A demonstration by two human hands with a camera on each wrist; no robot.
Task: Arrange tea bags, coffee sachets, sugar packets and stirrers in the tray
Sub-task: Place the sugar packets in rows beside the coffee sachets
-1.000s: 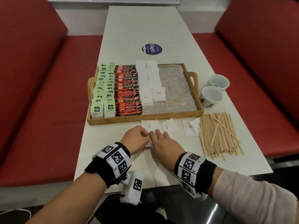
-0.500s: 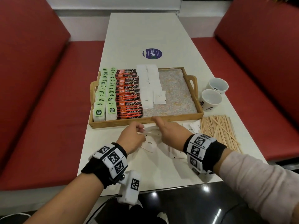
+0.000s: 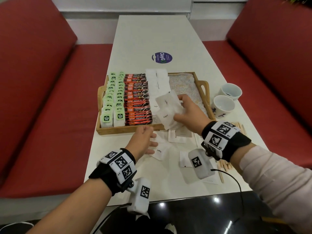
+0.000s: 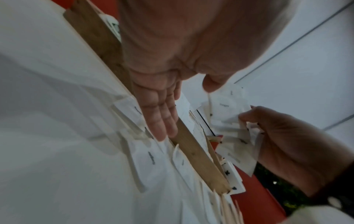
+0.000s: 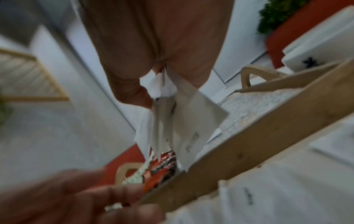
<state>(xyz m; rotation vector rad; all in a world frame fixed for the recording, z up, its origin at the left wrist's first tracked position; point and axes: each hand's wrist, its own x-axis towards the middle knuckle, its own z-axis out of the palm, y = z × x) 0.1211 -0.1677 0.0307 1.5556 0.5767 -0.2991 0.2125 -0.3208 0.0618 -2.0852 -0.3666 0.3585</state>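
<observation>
Nearest, at 6 o'clock on the tabletop (image 3: 128, 166), loose sugar packets (image 3: 159, 152) lie scattered just short of the tray (image 3: 128, 129), some overlapping; they sit within easy reach of both hands, likely as the supply pile. The left hand (image 3: 143, 141) hovers over them with fingers relaxed and nearly straight, holding nothing, probably poised for the next pickup while the other hand delivers.

At 4 o'clock, the stirrers (image 3: 236, 127) lie in a heap mostly hidden behind the right wrist, none yet in the tray.

Just past the tray's near wall, the right hand (image 3: 187, 110) pinches a fanned bunch (image 3: 167, 108) of sugar packets between thumb and fingers. The right wrist view shows them hanging edge-down over the tray floor. Held by 1 end, they can be slid onto the sugar column one at a time; the loose fan looks apt to slip.

Inside the tray, from 9 o'clock rightward: 2 columns of tea bags (image 3: 112, 100), coffee sachets (image 3: 137, 98) overlapped like shingles, then 2 white sugar columns (image 3: 157, 80) running toward 12 o'clock. The overlap packs many into each lane and keeps the labels readable. The right third stays bare, presumably reserved for stirrers.

At 2 o'clock, outside the tray, stand 2 cups (image 3: 227, 98). At 12, a round sticker (image 3: 162, 57).
</observation>
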